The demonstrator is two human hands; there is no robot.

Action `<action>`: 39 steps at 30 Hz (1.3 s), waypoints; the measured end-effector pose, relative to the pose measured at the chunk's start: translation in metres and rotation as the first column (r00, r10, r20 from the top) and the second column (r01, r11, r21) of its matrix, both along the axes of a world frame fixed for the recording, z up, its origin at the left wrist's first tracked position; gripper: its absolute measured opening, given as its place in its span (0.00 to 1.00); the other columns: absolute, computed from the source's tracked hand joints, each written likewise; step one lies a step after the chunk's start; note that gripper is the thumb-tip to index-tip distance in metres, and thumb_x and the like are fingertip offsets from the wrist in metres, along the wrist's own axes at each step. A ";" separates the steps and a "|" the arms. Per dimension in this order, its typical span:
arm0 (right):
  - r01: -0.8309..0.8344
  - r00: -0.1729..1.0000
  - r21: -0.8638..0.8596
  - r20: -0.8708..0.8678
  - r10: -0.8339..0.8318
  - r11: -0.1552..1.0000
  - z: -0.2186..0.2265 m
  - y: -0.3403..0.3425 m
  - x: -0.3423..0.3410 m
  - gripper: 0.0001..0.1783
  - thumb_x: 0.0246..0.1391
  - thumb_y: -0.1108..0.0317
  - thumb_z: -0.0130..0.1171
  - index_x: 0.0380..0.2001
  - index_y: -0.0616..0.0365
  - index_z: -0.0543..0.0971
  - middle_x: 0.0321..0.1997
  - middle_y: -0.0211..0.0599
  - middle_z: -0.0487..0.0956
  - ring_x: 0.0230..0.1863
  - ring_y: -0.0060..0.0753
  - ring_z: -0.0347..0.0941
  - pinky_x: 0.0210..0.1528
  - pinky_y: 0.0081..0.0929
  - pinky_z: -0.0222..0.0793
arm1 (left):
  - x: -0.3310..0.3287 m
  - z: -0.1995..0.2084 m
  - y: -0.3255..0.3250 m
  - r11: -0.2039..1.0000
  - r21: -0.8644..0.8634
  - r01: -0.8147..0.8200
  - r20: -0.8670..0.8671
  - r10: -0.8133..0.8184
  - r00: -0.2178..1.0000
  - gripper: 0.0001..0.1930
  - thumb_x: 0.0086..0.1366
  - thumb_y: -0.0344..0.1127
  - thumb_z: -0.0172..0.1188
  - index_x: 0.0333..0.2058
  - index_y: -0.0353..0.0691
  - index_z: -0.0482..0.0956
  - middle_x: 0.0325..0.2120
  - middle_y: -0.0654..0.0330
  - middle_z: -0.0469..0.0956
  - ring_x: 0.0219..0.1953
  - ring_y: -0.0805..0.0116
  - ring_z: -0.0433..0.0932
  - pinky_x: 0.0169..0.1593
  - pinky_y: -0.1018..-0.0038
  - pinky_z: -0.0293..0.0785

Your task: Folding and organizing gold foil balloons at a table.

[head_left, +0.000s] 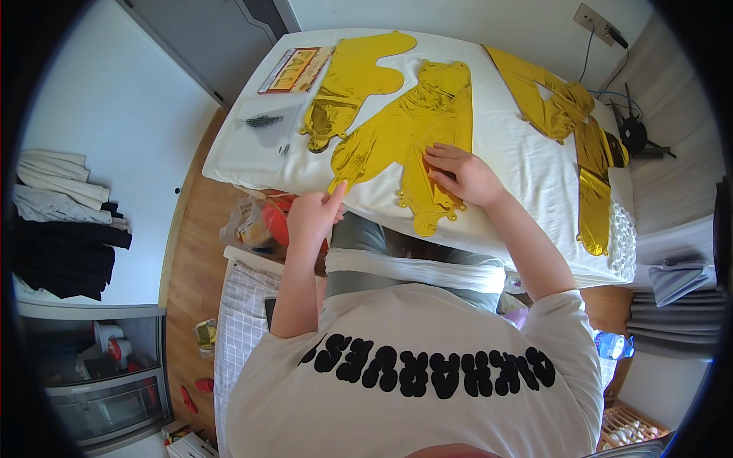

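A flat, uninflated gold foil balloon (437, 107) lies on the white-covered table in front of me, shaped like a letter or figure with two legs. My left hand (311, 217) is closed at the table's near edge, its thumb and curled fingers gripping the tip of the balloon's left leg. On the right leg rests my right hand (467, 177), palm down, fingers stretched over the crinkled foil. A second flat gold foil balloon (359, 65) lies just to the left. Farther right are more gold foil pieces (527, 88), one hanging toward the near right edge.
The white tablecloth (519, 183) covers the table. At its left lie a printed card (294, 70) and a clear plastic bag (263, 133) with small dark items. A black router (634, 133) with cables stands at the right, beside bubble wrap (622, 244). Plastic bags (263, 221) sit below the front edge.
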State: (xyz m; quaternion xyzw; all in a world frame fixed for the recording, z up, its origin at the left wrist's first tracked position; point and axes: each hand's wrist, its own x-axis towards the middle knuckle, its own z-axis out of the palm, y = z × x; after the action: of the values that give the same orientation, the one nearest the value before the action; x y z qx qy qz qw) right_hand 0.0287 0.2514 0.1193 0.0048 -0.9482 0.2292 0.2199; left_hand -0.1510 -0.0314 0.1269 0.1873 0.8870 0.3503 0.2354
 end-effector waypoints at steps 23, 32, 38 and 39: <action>-0.009 1.000 -0.002 -0.014 0.009 1.000 -0.003 0.003 0.000 0.17 0.59 0.64 0.63 0.49 0.60 0.83 0.56 0.48 0.81 0.61 0.51 0.75 0.63 0.38 0.72 | 0.004 -0.029 0.035 0.984 -0.160 0.074 -0.749 -0.170 0.641 0.33 0.63 0.56 0.63 0.63 0.45 0.73 0.57 0.55 0.72 0.58 0.50 0.70 0.60 0.52 0.63; -0.016 0.999 -0.031 0.033 0.017 0.999 0.001 0.001 0.001 0.18 0.58 0.68 0.65 0.51 0.61 0.82 0.58 0.47 0.80 0.63 0.49 0.74 0.66 0.38 0.70 | 0.002 -0.020 0.048 0.898 0.348 0.269 -0.585 -0.017 0.811 0.30 0.63 0.33 0.66 0.64 0.43 0.70 0.55 0.50 0.74 0.57 0.51 0.74 0.57 0.59 0.71; -0.034 0.999 -0.027 0.018 0.034 0.999 -0.001 0.005 0.002 0.18 0.58 0.68 0.64 0.51 0.61 0.82 0.58 0.47 0.80 0.62 0.49 0.74 0.65 0.39 0.70 | 0.031 0.021 0.070 0.635 0.694 0.339 -0.484 0.063 0.873 0.35 0.62 0.22 0.65 0.67 0.36 0.64 0.55 0.48 0.74 0.54 0.65 0.78 0.53 0.71 0.78; -0.039 0.999 -0.041 0.013 0.040 0.998 -0.001 0.005 0.001 0.18 0.58 0.68 0.64 0.51 0.61 0.82 0.57 0.47 0.80 0.62 0.49 0.74 0.65 0.39 0.70 | 0.033 0.025 0.073 0.621 0.679 0.392 -0.488 -0.017 0.873 0.35 0.63 0.22 0.65 0.68 0.37 0.63 0.54 0.48 0.75 0.52 0.67 0.79 0.52 0.72 0.79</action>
State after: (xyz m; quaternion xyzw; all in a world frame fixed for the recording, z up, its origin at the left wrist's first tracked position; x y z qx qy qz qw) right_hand 0.0302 0.2563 0.1187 0.0176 -0.9445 0.2530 0.2090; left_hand -0.1180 0.0415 0.1520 0.4442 0.6574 0.6079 -0.0304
